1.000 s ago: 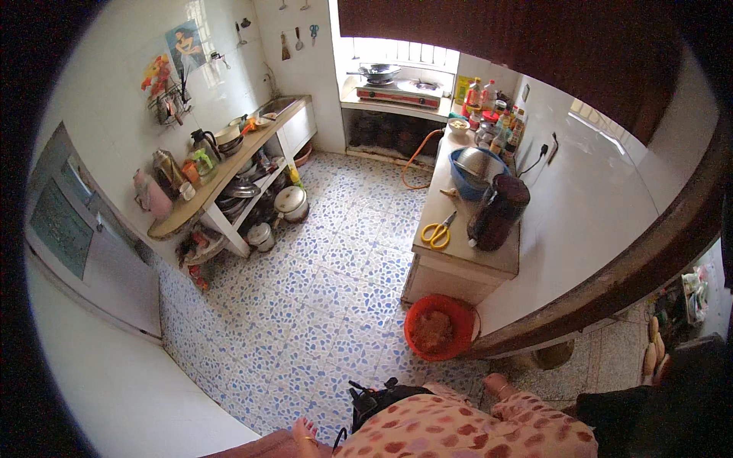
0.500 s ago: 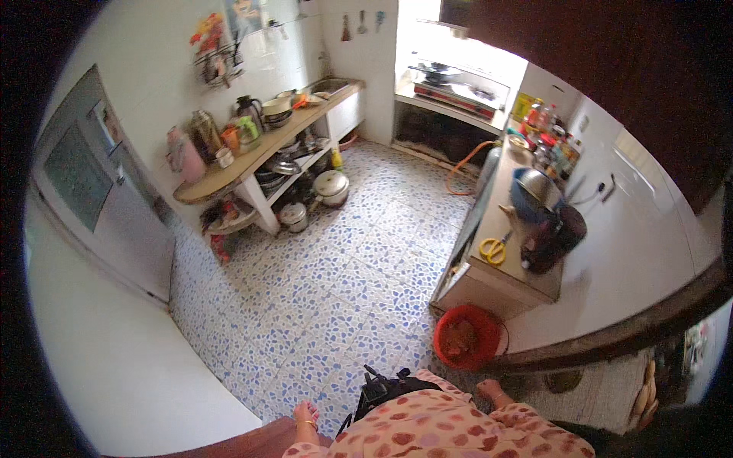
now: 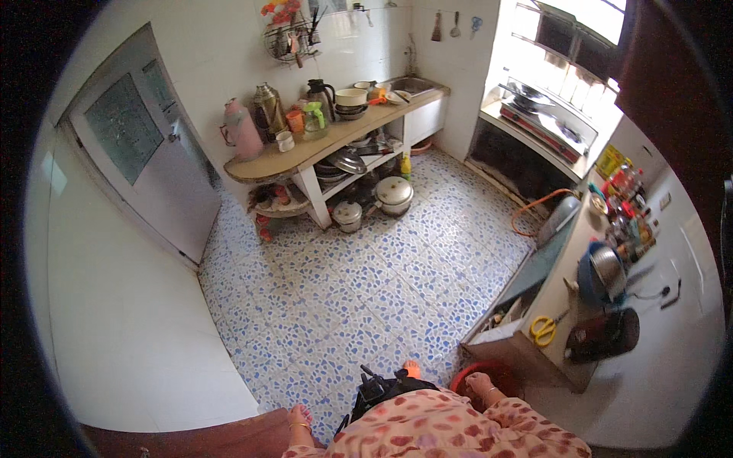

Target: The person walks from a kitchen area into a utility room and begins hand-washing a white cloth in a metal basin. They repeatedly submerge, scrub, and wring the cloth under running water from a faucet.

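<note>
My left hand (image 3: 300, 417) hangs low left of my body, fingers loosely apart and holding nothing, near a dark reddish-brown panel (image 3: 191, 431). My right hand (image 3: 481, 388) is low over the red bucket (image 3: 510, 375), fingers curled; whether anything is inside them is hidden. The bucket is partly behind my patterned sleeve and the counter end. On the right counter (image 3: 565, 293) lie yellow scissors (image 3: 544, 330), a dark cylindrical container (image 3: 599, 336) and a blue basin with a metal bowl (image 3: 602, 271). My foot (image 3: 412, 368) shows beyond a black strapped device at my waist.
A left counter (image 3: 282, 159) holds flasks, jugs and bowls, with pots (image 3: 393, 200) below and a sink (image 3: 412, 85) at its far end. A stove (image 3: 542, 130) stands by the window. An orange hose (image 3: 521, 210) runs to a cylinder (image 3: 557, 223). A door (image 3: 145, 175) is at left.
The view has swung rightward and forward, bringing the right counter closer. My foot has come into view, and my right hand is now over the red bucket.
</note>
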Demonstrator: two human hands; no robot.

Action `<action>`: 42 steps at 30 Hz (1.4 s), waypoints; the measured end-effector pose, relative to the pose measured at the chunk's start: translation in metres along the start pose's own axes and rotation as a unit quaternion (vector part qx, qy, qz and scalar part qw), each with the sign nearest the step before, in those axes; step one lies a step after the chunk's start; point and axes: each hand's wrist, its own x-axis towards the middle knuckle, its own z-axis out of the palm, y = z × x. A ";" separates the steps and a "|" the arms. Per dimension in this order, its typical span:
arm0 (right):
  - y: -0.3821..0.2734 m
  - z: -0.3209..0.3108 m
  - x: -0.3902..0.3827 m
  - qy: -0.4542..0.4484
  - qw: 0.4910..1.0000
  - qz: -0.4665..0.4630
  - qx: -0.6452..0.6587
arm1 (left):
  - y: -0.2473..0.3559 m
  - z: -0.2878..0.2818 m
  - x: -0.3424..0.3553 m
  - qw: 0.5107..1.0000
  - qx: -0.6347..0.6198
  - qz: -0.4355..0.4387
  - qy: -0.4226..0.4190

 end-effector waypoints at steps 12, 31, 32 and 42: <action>-0.085 -0.047 0.161 -0.037 0.978 -0.039 -0.199 | 0.052 0.083 -0.032 0.997 -0.040 0.023 0.058; -0.404 0.082 0.162 -0.070 0.996 0.036 0.040 | 0.263 0.156 0.181 0.992 -0.122 0.011 0.011; -0.413 0.087 0.168 -0.075 0.996 0.033 0.043 | 0.269 0.162 0.183 0.992 -0.123 0.011 0.014; -0.452 0.090 0.236 -0.089 0.993 0.075 -0.020 | 0.275 0.206 0.211 0.989 -0.140 0.034 -0.035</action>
